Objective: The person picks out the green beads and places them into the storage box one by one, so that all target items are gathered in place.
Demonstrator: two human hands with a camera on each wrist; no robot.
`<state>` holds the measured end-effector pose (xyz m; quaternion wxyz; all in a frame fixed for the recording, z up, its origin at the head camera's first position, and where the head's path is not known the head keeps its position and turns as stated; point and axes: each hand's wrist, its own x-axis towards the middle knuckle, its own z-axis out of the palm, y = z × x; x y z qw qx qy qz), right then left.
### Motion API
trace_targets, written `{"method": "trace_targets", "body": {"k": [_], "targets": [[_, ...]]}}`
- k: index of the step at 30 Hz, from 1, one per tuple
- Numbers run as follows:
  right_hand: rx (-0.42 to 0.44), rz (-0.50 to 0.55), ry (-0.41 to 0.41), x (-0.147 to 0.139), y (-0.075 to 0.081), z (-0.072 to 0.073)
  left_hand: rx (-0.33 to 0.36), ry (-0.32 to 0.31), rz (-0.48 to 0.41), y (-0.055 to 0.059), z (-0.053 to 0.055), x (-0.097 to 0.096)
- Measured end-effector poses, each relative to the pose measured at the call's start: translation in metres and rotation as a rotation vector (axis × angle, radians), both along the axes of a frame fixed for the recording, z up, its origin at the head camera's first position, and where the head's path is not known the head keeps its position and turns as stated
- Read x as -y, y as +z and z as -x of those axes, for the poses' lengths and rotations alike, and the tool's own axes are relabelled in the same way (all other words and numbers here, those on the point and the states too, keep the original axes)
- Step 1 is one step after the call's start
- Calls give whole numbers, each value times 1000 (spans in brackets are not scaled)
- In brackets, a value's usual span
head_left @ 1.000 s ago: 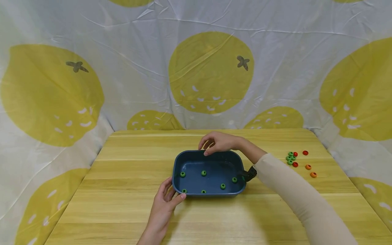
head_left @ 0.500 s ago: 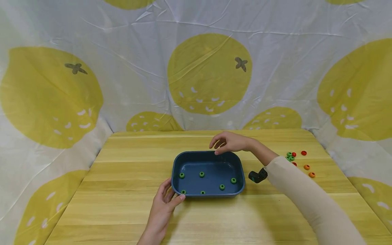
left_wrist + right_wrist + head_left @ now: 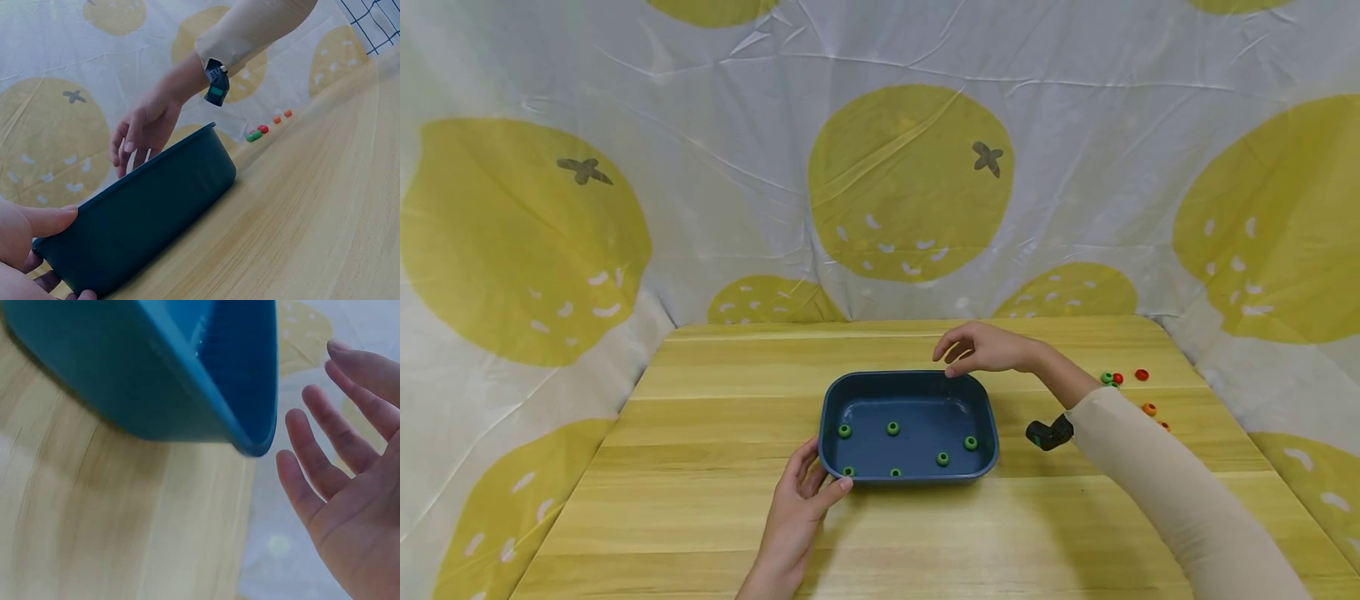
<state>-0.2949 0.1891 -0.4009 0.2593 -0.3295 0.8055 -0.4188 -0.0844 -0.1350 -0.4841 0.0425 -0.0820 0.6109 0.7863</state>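
A dark blue plastic basin [image 3: 917, 407] stands on the table with several green beads [image 3: 892, 428] spread over its floor. My left hand [image 3: 797, 510] grips its near left corner. In the left wrist view, the thumb [image 3: 56, 219] lies along the rim and fingertips show at the lower side. Over the far right part of the rim, my right hand [image 3: 988, 348] hovers with loosely bent fingers. The right wrist view has that hand's fingers [image 3: 331, 440] spread beside the basin, nothing between them.
Loose red beads [image 3: 1142, 375], green beads [image 3: 1107, 378] and orange beads [image 3: 1149, 409] lie on the table at the right, partly behind the right sleeve [image 3: 1172, 475]. A black wrist device [image 3: 1049, 433] hangs at that sleeve's cuff. A lemon-print cloth [image 3: 737, 167] surrounds the wooden table [image 3: 700, 517].
My right hand has moved to the right along the basin's far rim, and its sleeve now covers more of the loose beads. The left hand keeps its grip on the basin.
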Motion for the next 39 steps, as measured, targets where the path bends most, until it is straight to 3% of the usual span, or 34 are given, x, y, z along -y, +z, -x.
{"method": "trace_targets", "body": {"k": [17, 39], "targets": [[3, 25, -53, -31, -6, 0, 1, -2, -1, 1, -1, 0], [-27, -61, -205, -79, -11, -1, 3, 0, 9, 1, 0, -1]]}}
